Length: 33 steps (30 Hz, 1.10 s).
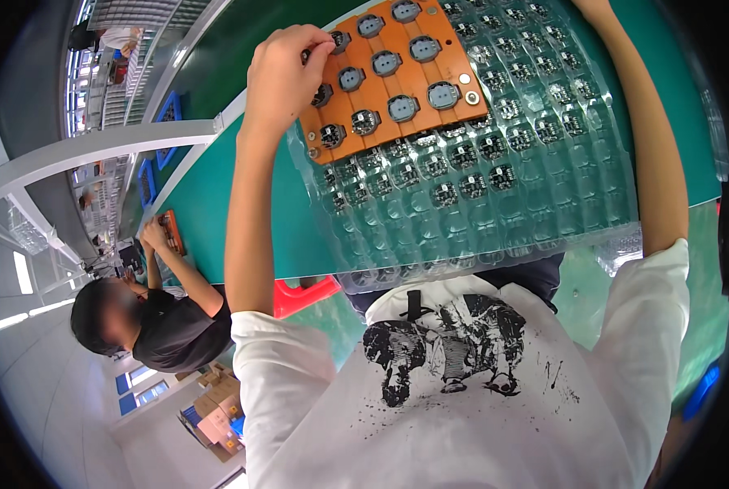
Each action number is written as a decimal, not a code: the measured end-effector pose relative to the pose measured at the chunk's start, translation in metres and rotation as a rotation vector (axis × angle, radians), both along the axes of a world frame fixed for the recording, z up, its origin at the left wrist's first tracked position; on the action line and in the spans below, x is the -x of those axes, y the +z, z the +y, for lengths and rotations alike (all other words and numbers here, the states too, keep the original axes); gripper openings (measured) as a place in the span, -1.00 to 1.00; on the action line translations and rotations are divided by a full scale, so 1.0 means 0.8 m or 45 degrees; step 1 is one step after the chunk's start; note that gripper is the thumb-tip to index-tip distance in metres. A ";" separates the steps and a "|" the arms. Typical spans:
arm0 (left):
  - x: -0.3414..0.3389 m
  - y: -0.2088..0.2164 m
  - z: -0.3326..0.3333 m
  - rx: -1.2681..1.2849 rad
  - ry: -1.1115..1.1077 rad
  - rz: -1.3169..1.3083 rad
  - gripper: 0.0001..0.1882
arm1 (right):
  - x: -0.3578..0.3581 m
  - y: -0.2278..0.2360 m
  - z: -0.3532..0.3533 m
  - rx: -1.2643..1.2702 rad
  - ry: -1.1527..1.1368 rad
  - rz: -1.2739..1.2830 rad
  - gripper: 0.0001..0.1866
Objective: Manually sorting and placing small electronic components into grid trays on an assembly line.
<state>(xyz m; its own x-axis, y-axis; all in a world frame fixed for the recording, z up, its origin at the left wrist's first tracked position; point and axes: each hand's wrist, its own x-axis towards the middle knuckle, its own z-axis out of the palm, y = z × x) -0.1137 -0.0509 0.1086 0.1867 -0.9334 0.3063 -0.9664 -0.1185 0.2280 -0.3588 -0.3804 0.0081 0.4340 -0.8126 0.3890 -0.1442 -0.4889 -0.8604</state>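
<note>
My left hand (283, 77) is over the left edge of an orange fixture plate (378, 82), its thumb and forefinger pinched together at a seat there. Whatever is between the fingertips is hidden. Rows of grey rounded housings (386, 63) sit in the plate; some near its left and front carry small round circuit boards (364, 122). The plate rests on a clear plastic blister tray (544, 191), whose far pockets hold many circuit boards (501, 177). My right hand (594, 5) reaches past the tray's far right, cut off by the upper edge, its fingers out of sight.
The tray lies on a green table (287, 232) and overhangs its near edge. A white frame bar (161, 134) arches at the left. Further left, a co-worker in a black shirt (181, 342) handles another orange plate (170, 232). A red stool (307, 297) stands below the table edge.
</note>
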 end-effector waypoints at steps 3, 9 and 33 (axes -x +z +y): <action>0.017 -0.002 -0.014 0.040 0.011 0.106 -0.92 | 0.036 0.016 -0.004 0.004 -0.069 0.058 -0.77; 0.018 0.004 -0.012 -0.049 0.054 0.196 -0.92 | 0.022 0.008 -0.005 0.018 -0.017 0.035 -0.77; 0.035 0.003 -0.009 -0.069 -0.149 -0.755 -0.96 | 0.011 -0.016 -0.014 0.175 -0.054 0.022 -0.77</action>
